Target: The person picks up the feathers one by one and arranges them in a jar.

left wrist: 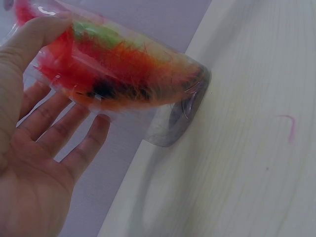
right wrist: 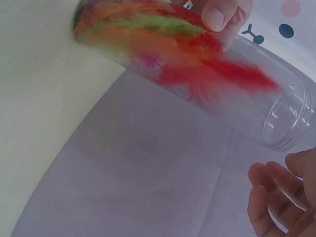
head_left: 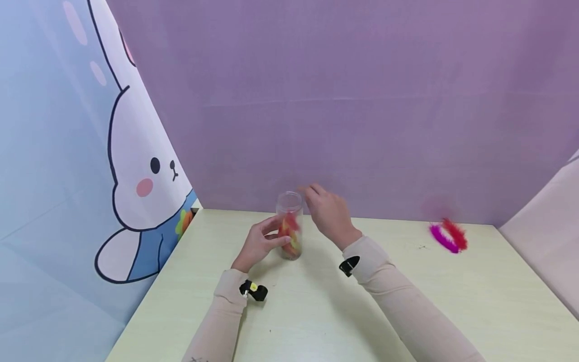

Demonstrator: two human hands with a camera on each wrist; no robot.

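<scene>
A clear, tall jar stands upright near the table's back edge, with no lid on its mouth. Inside it are fluffy feathers in red, orange and green, some dark in the left wrist view. My left hand holds the jar's side between thumb and fingers. Close to the jar's rim, my right hand hovers with fingers bent. In the right wrist view nothing shows between that hand's fingertips, which are just beyond the mouth.
To the right on the pale table lie a purple feather and a red feather, touching at their ends. A purple cloth hangs behind the table, and a rabbit-print curtain hangs at the left.
</scene>
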